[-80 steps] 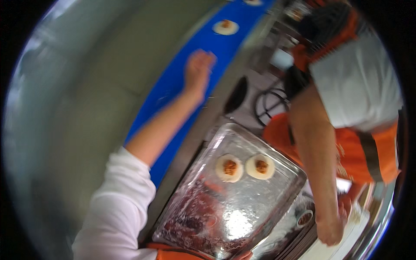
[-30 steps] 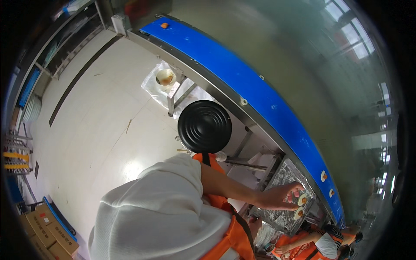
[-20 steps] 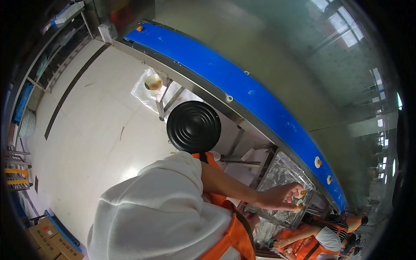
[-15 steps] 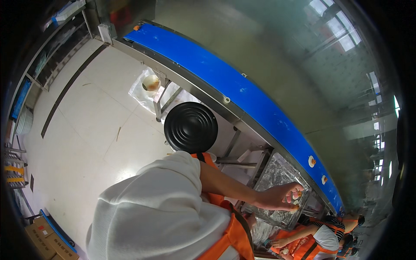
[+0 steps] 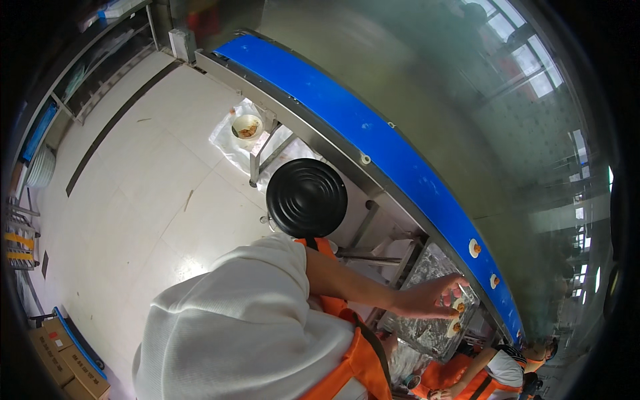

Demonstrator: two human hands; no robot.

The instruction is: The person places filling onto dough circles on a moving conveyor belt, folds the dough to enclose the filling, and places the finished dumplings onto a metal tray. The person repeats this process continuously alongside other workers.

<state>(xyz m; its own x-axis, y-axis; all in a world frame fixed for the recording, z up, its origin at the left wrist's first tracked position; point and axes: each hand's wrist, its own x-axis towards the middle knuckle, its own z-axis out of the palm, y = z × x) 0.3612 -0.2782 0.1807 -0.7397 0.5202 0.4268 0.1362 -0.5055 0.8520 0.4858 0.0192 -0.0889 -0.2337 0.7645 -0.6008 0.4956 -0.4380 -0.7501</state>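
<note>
My left hand (image 5: 430,297) reaches out to the right over a flour-dusted metal tray (image 5: 427,267). Its fingers are spread from the thumb. Beside the thumb tip lies a round white dough wrapper with orange filling (image 5: 459,306); a second filled wrapper (image 5: 455,327) rests just below it. I cannot tell whether the thumb touches the first one. My right hand (image 5: 389,344) shows only in part past the orange apron, at the tray's near side, with its fingers hidden.
A blue conveyor belt (image 5: 347,110) runs beyond the tray, carrying several filled wrappers (image 5: 475,248). A black round stool (image 5: 307,197) stands under its edge, near a white bowl (image 5: 247,127) on plastic. A co-worker in orange (image 5: 460,377) works at lower right. Cardboard boxes (image 5: 67,360) sit at lower left.
My left hand's fingers have opened from a curl, and two filled wrappers now show plainly beside it. The view has shifted slightly, and the orange lump at the belt's far end is out of sight.
</note>
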